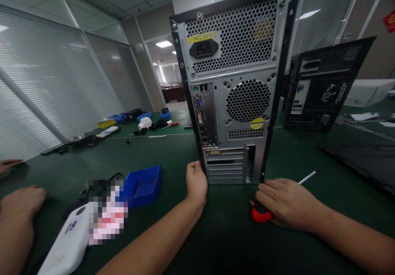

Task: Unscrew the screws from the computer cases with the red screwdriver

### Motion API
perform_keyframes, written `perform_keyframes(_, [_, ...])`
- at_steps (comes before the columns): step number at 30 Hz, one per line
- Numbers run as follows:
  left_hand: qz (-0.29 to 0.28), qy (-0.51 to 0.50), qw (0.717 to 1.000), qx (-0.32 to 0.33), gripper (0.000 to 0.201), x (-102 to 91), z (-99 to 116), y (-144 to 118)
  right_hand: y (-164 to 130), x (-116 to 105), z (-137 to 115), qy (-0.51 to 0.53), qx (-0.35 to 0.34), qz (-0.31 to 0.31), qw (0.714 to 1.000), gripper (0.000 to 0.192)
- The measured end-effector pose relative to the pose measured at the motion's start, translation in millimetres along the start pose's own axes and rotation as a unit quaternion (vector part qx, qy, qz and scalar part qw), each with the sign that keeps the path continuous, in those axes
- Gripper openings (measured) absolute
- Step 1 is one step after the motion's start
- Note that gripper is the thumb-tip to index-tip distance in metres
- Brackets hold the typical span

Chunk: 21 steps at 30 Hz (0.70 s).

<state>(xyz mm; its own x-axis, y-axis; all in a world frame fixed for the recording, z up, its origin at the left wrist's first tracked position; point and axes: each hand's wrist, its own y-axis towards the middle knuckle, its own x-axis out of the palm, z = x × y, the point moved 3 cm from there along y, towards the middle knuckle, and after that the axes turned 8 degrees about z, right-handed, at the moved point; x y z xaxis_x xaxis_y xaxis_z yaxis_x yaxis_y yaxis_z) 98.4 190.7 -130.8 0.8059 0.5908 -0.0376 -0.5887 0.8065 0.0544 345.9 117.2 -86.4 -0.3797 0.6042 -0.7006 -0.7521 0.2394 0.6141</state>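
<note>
A computer case stands upright in front of me with its silver rear panel facing me. My left hand is closed against its lower left edge, and some fingers are hidden there. By the lower right corner, my right hand is wrapped round a screwdriver with a red and black handle. The screwdriver's thin metal shaft sticks out past my knuckles to the right. Near the bottom of the panel are slot covers and an uncovered opening beside them.
A blue tray lies left of my forearm, beside a white device marked 18. Another person's hand rests at far left. A second black case stands behind right, near a dark flat panel. Another screwdriver lies farther back.
</note>
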Motion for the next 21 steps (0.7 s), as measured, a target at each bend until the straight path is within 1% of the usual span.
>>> perform_keyframes(9, [0.001,-0.036,0.999,-0.016,0.047,0.7,-2.0,-5.8,4.9,5.7,0.1,0.023,0.011,-0.014,1.000,0.015])
perform_keyframes(21, [0.005,-0.041,0.999,-0.031,0.042,-4.2,-0.5,-17.6,14.2,10.2,-9.6,0.043,-0.002,0.005,0.999,0.018])
